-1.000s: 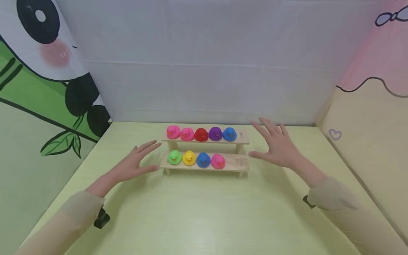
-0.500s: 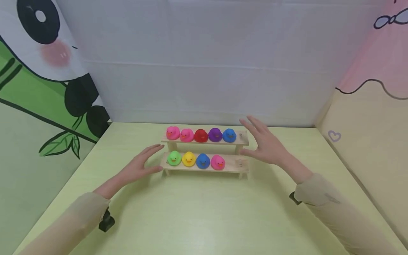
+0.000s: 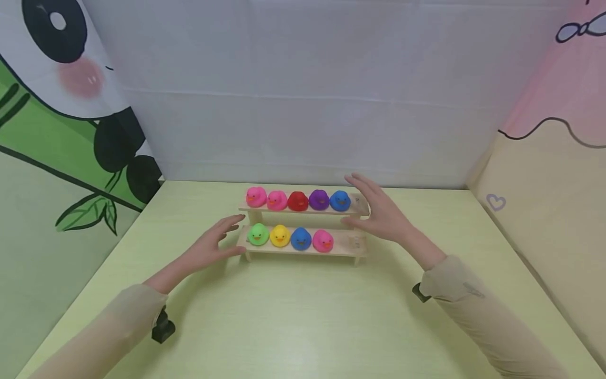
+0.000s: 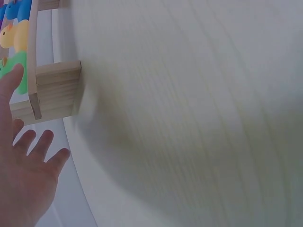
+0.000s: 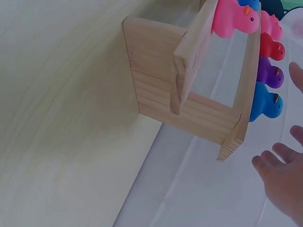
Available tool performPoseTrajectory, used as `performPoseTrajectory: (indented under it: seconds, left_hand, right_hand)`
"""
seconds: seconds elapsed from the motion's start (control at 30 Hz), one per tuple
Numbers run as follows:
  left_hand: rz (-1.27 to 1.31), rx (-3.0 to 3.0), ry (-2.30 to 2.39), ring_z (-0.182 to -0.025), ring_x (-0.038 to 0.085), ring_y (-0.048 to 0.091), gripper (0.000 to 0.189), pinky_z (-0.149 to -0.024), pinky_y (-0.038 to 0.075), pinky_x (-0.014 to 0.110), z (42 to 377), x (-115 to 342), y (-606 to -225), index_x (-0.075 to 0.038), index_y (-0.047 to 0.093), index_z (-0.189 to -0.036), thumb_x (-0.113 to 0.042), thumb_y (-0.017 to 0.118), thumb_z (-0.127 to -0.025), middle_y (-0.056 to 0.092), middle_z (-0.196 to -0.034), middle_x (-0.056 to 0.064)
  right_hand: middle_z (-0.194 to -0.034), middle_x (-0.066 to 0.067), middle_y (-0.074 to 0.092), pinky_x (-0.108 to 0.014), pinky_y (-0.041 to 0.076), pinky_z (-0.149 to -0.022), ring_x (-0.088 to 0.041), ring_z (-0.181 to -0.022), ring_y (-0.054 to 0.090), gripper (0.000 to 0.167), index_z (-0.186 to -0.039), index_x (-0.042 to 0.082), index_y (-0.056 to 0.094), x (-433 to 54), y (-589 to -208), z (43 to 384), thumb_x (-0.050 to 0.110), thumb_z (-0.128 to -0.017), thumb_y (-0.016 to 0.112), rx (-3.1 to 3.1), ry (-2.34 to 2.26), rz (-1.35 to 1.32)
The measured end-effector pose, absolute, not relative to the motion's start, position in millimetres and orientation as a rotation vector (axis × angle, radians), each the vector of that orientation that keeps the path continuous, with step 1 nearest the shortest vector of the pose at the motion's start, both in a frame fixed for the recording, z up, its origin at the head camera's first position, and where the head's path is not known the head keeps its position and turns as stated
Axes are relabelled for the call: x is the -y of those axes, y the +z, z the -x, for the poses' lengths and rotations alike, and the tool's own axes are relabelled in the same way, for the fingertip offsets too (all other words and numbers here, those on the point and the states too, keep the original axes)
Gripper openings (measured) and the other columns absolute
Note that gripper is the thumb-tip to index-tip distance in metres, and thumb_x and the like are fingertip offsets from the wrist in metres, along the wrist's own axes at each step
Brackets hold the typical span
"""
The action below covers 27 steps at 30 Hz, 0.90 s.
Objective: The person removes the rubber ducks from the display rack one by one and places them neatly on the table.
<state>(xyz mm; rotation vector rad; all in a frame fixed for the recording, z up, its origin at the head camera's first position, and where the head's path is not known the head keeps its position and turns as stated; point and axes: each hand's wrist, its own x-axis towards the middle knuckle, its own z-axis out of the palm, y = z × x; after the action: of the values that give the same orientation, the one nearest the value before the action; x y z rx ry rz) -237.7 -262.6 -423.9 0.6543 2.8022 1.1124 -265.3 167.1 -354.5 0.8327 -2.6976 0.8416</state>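
A two-step wooden rack carries several toy ducks. On its upper step sit two pink ducks, a red duck, a purple duck and a blue duck. The lower step bears a green duck, a yellow duck, another blue duck and a pink duck. My left hand is spread at the rack's left end, nearest the green duck. By the right end, my right hand is spread with thumb and fingers apart. Both hands hold nothing.
The rack stands on a pale wooden table, near its back edge. A white wall sheet rises behind it. Cartoon-printed panels flank the table. Dark wrist devices sit under the sleeves.
My right hand has moved left to the rack's right end. My left hand has shifted slightly right, closer to the left end. The rack and ducks stay put.
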Motion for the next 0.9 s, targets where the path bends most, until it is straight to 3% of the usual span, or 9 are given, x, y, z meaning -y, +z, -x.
performPoseTrajectory:
  seconds: [0.37, 0.63, 0.9]
  left_hand:
    - [-0.489, -2.608, 1.351, -0.14, 0.049, 0.039, 0.084, -0.108, 0.044, 0.055, 238.3, 257.3, -430.0, -0.015, 0.022, -0.158, -0.03, 0.071, -0.091, 0.019, -0.165, 0.016]
    - [-0.443, -2.487, 1.497, -0.141, 0.048, 0.039, 0.084, -0.112, 0.036, 0.06, 240.7, 256.1, -438.7, -0.019, 0.021, -0.158, -0.025, 0.071, -0.091, 0.017, -0.166, 0.012]
    - [-0.479, -2.403, 1.615, -0.14, 0.048, 0.04, 0.079, -0.115, 0.03, 0.064, 241.8, 255.9, -447.5, -0.012, 0.021, -0.158, -0.018, 0.068, -0.093, 0.021, -0.164, 0.019]
  right_hand:
    - [-0.16, -0.006, 0.035, -0.047, 0.04, -0.115, -0.029, -0.146, 0.036, 0.082, -0.153, 0.015, 0.033, -155.0, -361.1, 275.3, 0.028, -0.086, 0.078, 2.618, 1.172, -0.806]
    - [-0.16, -0.007, 0.036, -0.046, 0.042, -0.113, -0.029, -0.145, 0.039, 0.074, -0.15, 0.011, 0.039, -153.9, -367.5, 278.5, 0.026, -0.088, 0.076, 2.58, 1.269, -0.819]
    - [-0.159, -0.006, 0.038, -0.046, 0.041, -0.114, -0.03, -0.143, 0.043, 0.059, -0.144, 0.01, 0.049, -153.3, -372.0, 280.8, 0.021, -0.091, 0.071, 2.53, 1.42, -0.848]
